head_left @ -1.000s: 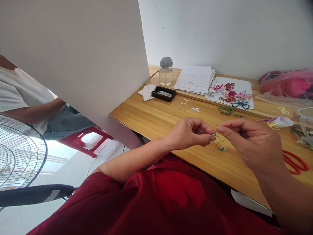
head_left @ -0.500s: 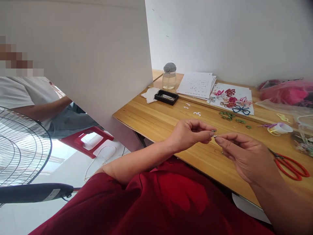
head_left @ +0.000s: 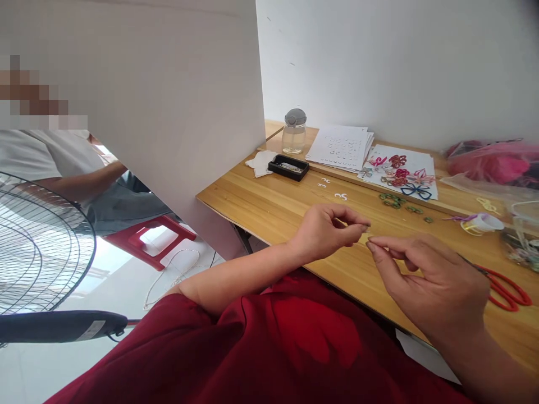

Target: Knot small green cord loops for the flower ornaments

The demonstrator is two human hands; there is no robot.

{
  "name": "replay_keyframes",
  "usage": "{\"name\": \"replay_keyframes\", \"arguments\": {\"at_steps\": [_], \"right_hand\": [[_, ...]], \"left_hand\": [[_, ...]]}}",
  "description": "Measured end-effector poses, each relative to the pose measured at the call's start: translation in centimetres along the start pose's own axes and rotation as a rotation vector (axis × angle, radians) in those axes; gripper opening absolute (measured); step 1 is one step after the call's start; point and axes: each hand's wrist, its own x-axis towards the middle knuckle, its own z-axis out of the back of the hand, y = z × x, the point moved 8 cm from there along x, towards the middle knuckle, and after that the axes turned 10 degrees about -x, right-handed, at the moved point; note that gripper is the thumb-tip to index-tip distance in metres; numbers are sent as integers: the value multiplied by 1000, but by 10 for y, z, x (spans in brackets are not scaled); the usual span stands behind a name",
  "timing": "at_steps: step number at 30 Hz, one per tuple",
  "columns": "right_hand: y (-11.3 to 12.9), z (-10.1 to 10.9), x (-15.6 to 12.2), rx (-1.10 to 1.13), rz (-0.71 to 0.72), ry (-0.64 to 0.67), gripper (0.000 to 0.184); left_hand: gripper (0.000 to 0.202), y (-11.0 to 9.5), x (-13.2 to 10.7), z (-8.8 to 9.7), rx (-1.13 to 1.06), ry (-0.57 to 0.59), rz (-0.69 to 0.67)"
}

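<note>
Over the near edge of the wooden table (head_left: 269, 205), my left hand (head_left: 326, 231) pinches thumb and forefinger on something tiny that I cannot make out. Just to its right, my right hand (head_left: 425, 278) also pinches thumb against forefinger at the same spot, its other fingers loosely curled. The two sets of fingertips almost touch. Several small green loops (head_left: 391, 200) lie on the table beyond my hands.
Red-handled scissors (head_left: 503, 289) lie by my right hand. At the back stand a small bottle (head_left: 293, 132), a black tray (head_left: 287, 166), paper sheets (head_left: 341, 147) and a sheet with coloured shapes (head_left: 400, 168). A white divider (head_left: 168, 112), a fan (head_left: 37, 247) and a seated person (head_left: 54, 168) are on the left.
My right hand has dropped and drawn nearer to me, its pinch now just below the left fingertips. The left hand has stayed pinched. The small green piece between the fingertips no longer shows.
</note>
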Motion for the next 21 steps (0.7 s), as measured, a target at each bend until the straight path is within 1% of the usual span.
{"name": "replay_keyframes", "arguments": {"at_steps": [1, 3, 5, 6, 8, 10, 13, 15, 17, 19, 21], "right_hand": [[3, 4, 3, -18, 53, -11, 12], [3, 10, 11, -32, 93, -18, 11], [-6, 14, 21, -7, 43, -10, 6], [-13, 14, 25, 22, -18, -2, 5], [-31, 8, 29, 121, -184, 39, 6], [-48, -5, 27, 276, -367, 94, 6], [-64, -30, 16, 538, -577, 183, 19], [-67, -44, 8, 689, -685, 262, 30], [-65, -53, 2, 822, -772, 323, 37], [-61, -56, -2, 912, -827, 352, 42], [-56, -55, -5, 950, -848, 369, 45]], "left_hand": [[14, -2, -1, -1, 62, 11, -25], [12, -7, -2, -6, 128, 54, -59], [11, -9, -3, -12, 93, 118, -54], [12, -9, -4, -15, 51, 148, -36], [20, -8, -4, -18, -43, 186, 15], [33, -6, -5, -20, -127, 205, 63], [47, -6, -6, -21, -206, 222, 96], [50, -7, -6, -22, -220, 213, 102], [52, -8, -5, -21, -223, 185, 100], [53, -8, -4, -21, -234, 157, 94], [54, -8, -2, -22, -251, 140, 88]]}}
